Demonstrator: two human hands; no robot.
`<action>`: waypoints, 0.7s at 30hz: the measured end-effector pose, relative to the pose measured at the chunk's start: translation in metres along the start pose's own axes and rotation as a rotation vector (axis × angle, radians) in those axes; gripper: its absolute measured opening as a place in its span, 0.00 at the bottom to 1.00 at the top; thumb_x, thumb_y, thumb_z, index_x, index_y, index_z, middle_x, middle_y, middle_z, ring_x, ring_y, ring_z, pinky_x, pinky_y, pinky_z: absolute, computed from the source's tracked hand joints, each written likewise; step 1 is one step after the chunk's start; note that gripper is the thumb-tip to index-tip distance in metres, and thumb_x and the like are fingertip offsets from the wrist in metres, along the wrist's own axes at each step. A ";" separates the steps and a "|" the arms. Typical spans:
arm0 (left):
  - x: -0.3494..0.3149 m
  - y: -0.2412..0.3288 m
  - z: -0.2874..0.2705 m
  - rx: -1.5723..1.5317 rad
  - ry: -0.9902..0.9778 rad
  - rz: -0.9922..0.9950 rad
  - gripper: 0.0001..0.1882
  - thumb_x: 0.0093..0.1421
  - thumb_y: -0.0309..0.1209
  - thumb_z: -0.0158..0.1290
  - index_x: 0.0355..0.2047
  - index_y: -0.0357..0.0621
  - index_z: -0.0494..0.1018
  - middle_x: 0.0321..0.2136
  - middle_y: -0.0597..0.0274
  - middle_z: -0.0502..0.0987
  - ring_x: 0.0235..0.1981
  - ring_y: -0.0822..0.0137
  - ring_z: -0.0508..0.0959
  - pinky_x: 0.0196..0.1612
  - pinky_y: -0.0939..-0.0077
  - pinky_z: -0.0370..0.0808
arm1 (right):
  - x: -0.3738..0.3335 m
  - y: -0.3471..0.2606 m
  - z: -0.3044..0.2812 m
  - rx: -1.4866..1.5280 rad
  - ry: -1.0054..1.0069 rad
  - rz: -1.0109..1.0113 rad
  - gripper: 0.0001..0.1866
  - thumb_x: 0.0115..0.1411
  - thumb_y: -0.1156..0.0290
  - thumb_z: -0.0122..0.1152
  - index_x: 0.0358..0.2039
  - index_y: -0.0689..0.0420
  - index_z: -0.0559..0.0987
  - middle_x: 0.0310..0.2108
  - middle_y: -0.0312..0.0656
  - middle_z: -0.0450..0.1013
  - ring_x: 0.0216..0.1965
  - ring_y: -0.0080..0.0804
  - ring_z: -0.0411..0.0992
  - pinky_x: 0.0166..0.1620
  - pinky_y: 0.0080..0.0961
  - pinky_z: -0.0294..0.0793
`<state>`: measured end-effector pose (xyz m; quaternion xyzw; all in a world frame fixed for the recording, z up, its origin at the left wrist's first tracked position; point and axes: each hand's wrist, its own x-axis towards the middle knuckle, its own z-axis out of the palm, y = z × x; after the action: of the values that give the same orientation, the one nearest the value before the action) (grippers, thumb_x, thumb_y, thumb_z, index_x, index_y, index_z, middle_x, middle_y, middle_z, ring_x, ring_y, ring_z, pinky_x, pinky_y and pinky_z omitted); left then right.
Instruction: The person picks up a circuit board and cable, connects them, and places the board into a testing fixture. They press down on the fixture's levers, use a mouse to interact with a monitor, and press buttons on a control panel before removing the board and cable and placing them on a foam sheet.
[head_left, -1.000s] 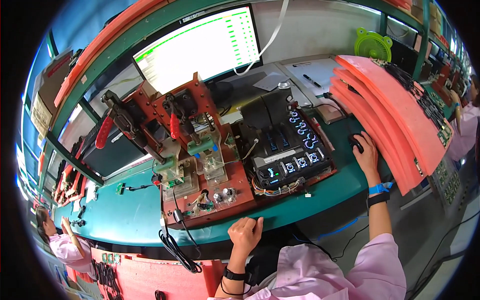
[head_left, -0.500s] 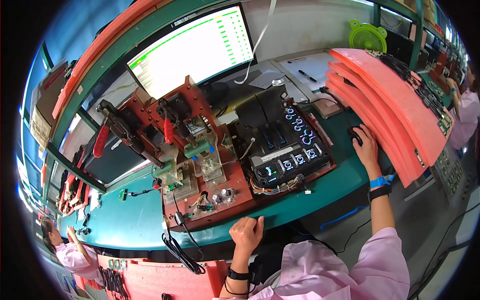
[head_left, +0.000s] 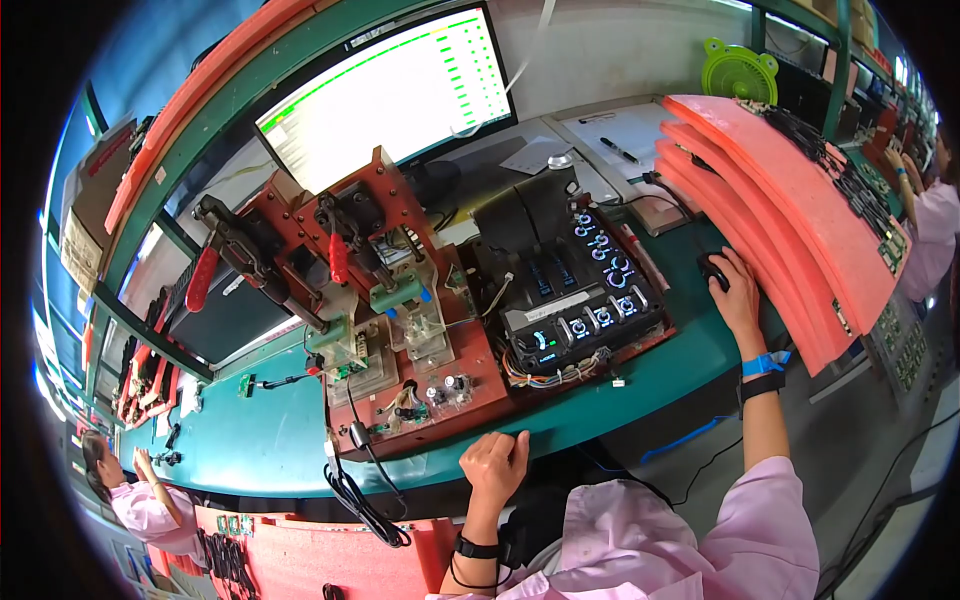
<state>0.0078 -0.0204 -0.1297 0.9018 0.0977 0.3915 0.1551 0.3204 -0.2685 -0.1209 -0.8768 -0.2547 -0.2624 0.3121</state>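
Note:
My right hand (head_left: pixel 738 302) rests over a black computer mouse (head_left: pixel 713 272) on the green mat, with its fingers curved round it. A blue band and a black band circle that wrist. At the bench's front edge my left hand (head_left: pixel 494 465) is closed in a loose fist, thumb raised, and nothing shows in it. Beyond it stands a red test fixture with two red-handled toggle clamps (head_left: pixel 338 258) above clear blocks. To the fixture's right lies a black control panel (head_left: pixel 585 325) with lit buttons and knobs. A monitor (head_left: pixel 385 95) at the back shows a table with green marks.
Pink foam sheets (head_left: pixel 790 220) with cables and circuit boards are stacked beside my right hand. A black cable (head_left: pixel 350 505) hangs off the front edge. More pink foam (head_left: pixel 330 555) lies below left. Two co-workers in pink sit at the far left and far right.

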 end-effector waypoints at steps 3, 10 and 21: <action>0.000 0.000 0.000 -0.005 0.002 -0.001 0.18 0.45 0.28 0.58 0.09 0.44 0.59 0.09 0.61 0.62 0.11 0.59 0.65 0.14 0.69 0.59 | 0.000 -0.002 -0.001 0.007 -0.011 -0.005 0.17 0.48 0.76 0.54 0.42 0.56 0.72 0.50 0.46 0.63 0.49 0.48 0.62 0.52 0.36 0.60; -0.001 -0.001 -0.003 0.000 0.021 -0.019 0.17 0.45 0.29 0.58 0.09 0.45 0.60 0.09 0.62 0.63 0.11 0.60 0.66 0.14 0.70 0.60 | 0.000 -0.004 0.003 0.012 -0.024 -0.119 0.17 0.51 0.73 0.53 0.44 0.55 0.71 0.52 0.47 0.61 0.48 0.50 0.61 0.50 0.38 0.62; 0.000 0.002 -0.002 -0.078 0.052 -0.002 0.17 0.44 0.26 0.58 0.09 0.42 0.60 0.09 0.59 0.61 0.11 0.58 0.64 0.14 0.69 0.59 | -0.001 0.003 0.003 0.038 -0.062 -0.160 0.17 0.52 0.75 0.52 0.45 0.55 0.71 0.52 0.46 0.61 0.49 0.48 0.61 0.49 0.35 0.63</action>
<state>0.0064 -0.0214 -0.1274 0.8844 0.0872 0.4183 0.1881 0.3224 -0.2683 -0.1245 -0.8553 -0.3382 -0.2544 0.2988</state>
